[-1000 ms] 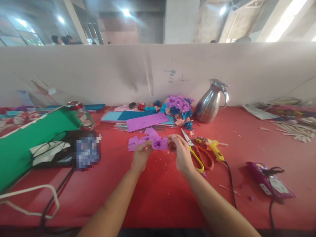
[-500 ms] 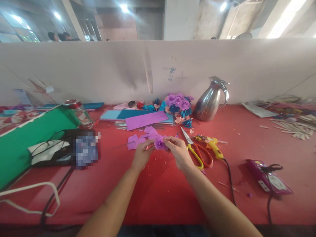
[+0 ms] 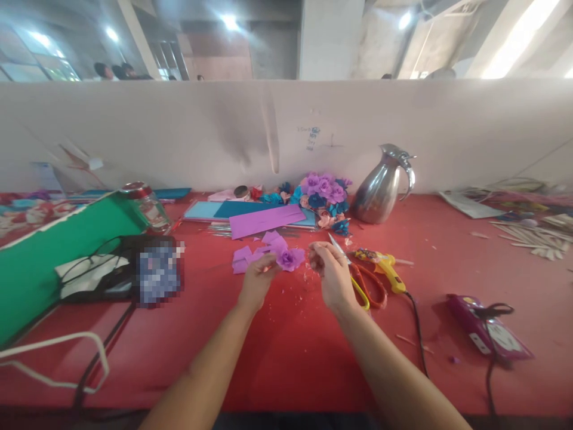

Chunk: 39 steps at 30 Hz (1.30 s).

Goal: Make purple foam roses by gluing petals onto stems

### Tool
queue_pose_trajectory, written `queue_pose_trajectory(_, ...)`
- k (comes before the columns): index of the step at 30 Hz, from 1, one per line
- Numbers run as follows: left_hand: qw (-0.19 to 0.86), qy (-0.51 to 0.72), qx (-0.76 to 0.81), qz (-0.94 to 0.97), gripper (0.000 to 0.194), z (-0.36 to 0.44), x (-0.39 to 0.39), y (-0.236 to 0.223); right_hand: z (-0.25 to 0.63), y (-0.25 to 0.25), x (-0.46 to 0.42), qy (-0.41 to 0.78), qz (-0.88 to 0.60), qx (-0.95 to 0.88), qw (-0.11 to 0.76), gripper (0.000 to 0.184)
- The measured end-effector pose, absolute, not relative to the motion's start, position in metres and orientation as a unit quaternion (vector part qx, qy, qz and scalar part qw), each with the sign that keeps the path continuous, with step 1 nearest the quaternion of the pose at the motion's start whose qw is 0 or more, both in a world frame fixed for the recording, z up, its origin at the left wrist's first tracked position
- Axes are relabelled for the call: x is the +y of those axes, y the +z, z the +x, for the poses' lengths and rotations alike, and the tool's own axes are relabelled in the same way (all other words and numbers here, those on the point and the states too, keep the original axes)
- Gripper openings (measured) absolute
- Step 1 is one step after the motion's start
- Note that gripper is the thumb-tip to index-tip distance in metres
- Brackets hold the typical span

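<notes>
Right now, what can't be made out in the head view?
All head view:
Exact grip of the left hand on the purple flower: hidden by the hand itself.
Whether the right hand holds anything: too small and blurred.
Writing on the wall: too blurred to read.
Far end of the cord from the glue gun: behind the right forearm.
</notes>
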<state>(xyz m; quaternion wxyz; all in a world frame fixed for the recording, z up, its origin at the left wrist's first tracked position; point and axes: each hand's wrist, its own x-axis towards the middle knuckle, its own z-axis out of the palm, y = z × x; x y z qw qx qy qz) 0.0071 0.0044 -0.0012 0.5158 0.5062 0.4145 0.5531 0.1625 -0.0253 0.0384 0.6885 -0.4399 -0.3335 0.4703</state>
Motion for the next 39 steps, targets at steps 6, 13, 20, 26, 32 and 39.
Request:
queue_pose_trajectory(6, 0.520, 0.567, 0.407, 0.492, 0.015, 0.008, 0.003, 0.003, 0.150, 0.032, -0.027, 0.512, -0.465, -0.416, 0.590, 0.009)
queue_pose_trajectory(13, 0.527, 0.569, 0.401, 0.487, 0.015, 0.010, 0.000, 0.009, 0.141, 0.022, -0.031, 0.451, -0.469, -0.516, 0.558, 0.013)
queue_pose_trajectory(20, 0.536, 0.570, 0.406, 0.472, 0.012, 0.013, -0.001, 0.005, 0.143, 0.017, -0.029, 0.320, -0.521, -0.569, 0.550, 0.009)
queue_pose_trajectory(26, 0.546, 0.575, 0.387, 0.470, 0.010, 0.015, -0.003, 0.009, 0.141, 0.019, -0.033, 0.207, -0.546, -0.615, 0.530, 0.008)
queue_pose_trajectory(32, 0.556, 0.557, 0.395, 0.474, 0.016, 0.015, -0.005, 0.014, 0.141, 0.021, -0.035, 0.196, -0.544, -0.624, 0.525, 0.008)
queue_pose_trajectory(39, 0.542, 0.580, 0.389, 0.468, 0.016, 0.012, 0.002, 0.008, 0.141, 0.021, -0.035, 0.220, -0.539, -0.624, 0.521, 0.014)
